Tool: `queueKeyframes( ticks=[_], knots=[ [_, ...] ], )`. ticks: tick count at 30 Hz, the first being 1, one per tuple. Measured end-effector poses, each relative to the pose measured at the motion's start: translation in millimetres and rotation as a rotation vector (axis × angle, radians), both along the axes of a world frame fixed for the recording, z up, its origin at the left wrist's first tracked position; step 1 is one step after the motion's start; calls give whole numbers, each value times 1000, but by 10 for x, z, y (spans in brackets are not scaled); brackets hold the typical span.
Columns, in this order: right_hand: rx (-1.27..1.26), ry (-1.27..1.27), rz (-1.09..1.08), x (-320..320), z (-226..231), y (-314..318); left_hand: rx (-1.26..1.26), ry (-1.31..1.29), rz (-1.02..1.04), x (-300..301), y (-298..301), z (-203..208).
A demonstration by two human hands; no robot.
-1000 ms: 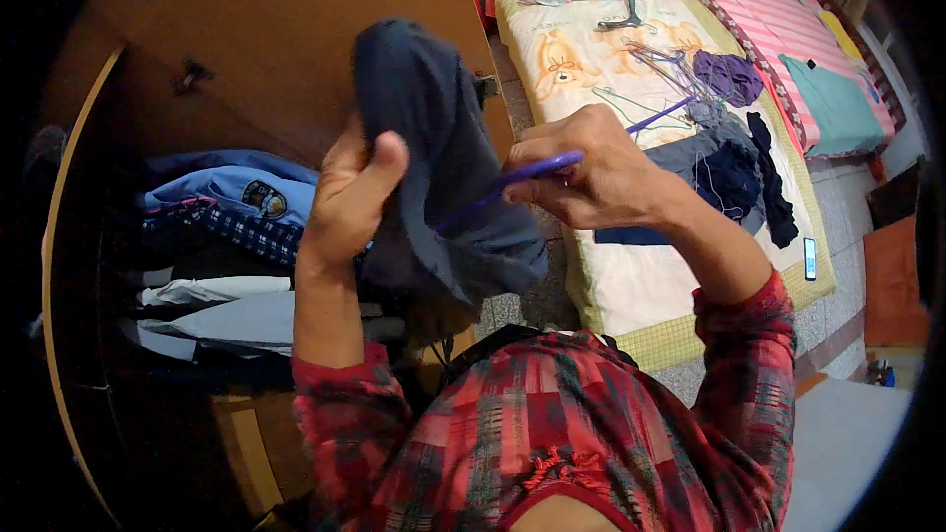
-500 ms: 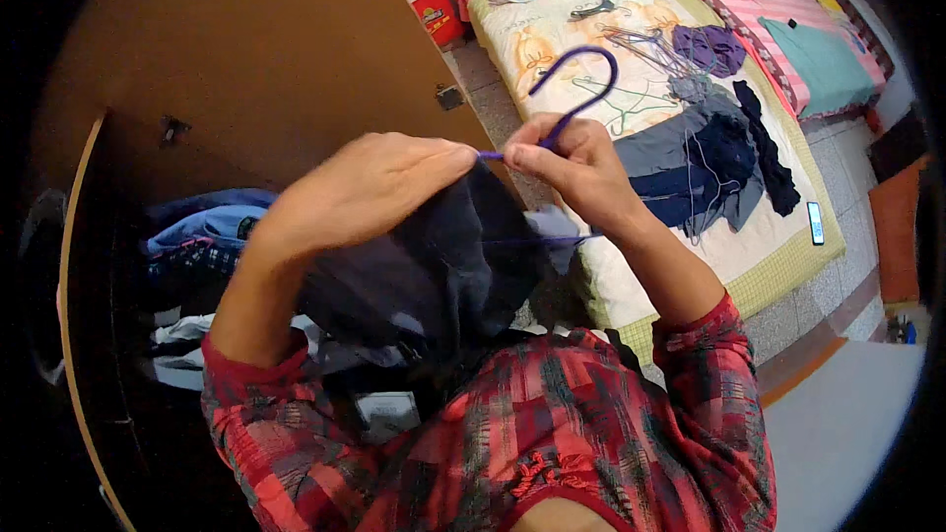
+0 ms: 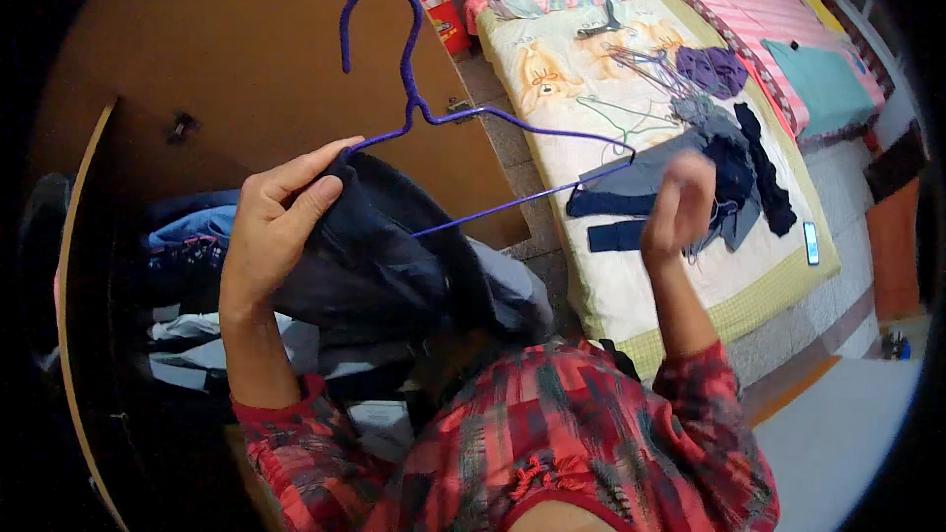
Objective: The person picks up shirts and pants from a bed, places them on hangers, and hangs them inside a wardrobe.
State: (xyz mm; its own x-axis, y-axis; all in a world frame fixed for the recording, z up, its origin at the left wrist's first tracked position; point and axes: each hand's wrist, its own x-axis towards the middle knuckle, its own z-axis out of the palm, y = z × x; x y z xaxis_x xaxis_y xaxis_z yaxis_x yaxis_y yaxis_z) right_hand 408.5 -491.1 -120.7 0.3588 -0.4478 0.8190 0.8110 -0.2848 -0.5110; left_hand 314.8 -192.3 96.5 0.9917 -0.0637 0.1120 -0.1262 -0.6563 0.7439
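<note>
A purple wire clothes hanger [image 3: 411,59] is held up in front of me, its hook pointing up and its right shoulder bare. Over its left shoulder hangs a dark garment [image 3: 394,202], draping down toward my body. My left hand [image 3: 281,222] pinches the garment's upper edge together with the left end of the hanger, thumb on top. Apart from the hanger, my right hand [image 3: 680,202] is raised just beyond its right tip, in front of the bed. Motion smears its fingers, and nothing can be made out in them.
An open wardrobe with a brown door [image 3: 246,30] and folded clothes [image 3: 197,227] is at left. On the bed [image 3: 631,305] to the right lie grey and dark clothes [image 3: 680,153], several wire hangers [image 3: 641,64], a purple cloth [image 3: 711,72] and a phone [image 3: 811,243].
My right hand has let go of the hanger's hook and moved right. The hanger has swung left and turned to show its full frame. My left hand has moved down and left with the garment.
</note>
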Motion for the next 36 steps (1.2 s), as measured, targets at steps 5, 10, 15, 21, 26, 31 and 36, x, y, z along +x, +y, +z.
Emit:
queueKeyframes(
  ticks=[5, 10, 15, 21, 26, 31, 36],
  knots=[
    [-633, 748, 756, -857, 42, 791, -170, -62, 74, -60, -78, -67],
    [-854, 782, 658, -635, -458, 1232, -160, -84, 58, -137, -232, -33],
    [-616, 690, 501, -323, -595, 804, -196, -67, 76, -145, -49, -151],
    [-568, 350, 182, 20, -465, 444, -297, -102, 119, -166, 112, -267],
    [-247, 838, 488, 180, -572, 189, -150, -18, 102, -135, 203, -234],
    [-664, 659, 1192, 77, -231, -63, -78, -35, 66, -179, 404, -185],
    [-753, 622, 371, 403, -790, -253, 3, -71, -1, -160, 512, -239]
  ],
)
